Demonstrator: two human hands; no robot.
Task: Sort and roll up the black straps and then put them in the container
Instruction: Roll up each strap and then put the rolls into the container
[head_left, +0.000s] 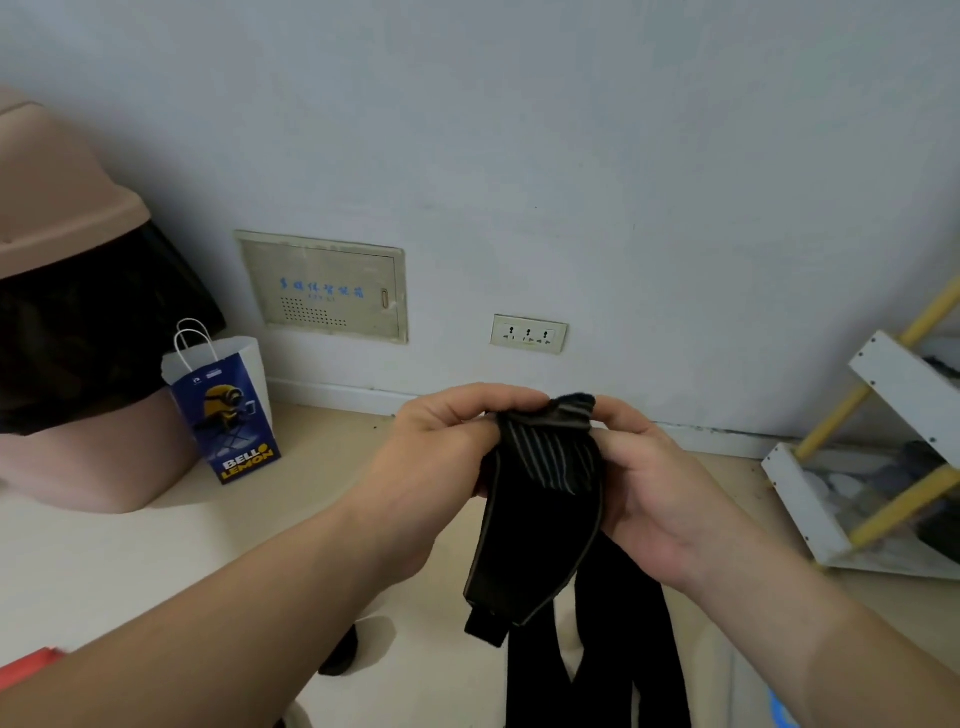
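Your left hand (441, 447) and right hand (649, 483) both pinch the top end of the black strap (545, 499), fingers curled round it, both equally near; its length hangs straight down from your fingertips, so roll from the top downwards. The pink bin (67, 218) on your left shows a black liner; what the paper bag (228, 415) holds is hidden

- Looks like a home room corner, lived-in, not a workplace.
- Pale painted wall (571, 156), white skirting board (332, 392), cream smooth floor (104, 561).
- Beige recessed wall service box with blue lettering (322, 286); cream triple wall socket (529, 334).
- Pink-beige plastic lidded bin (62, 208) with black bag liner (78, 338).
- Blue cartoon-print paper carrier bag (228, 415) on the floor beside the bin.
- White-and-yellow low rack (909, 384), contents blurred.
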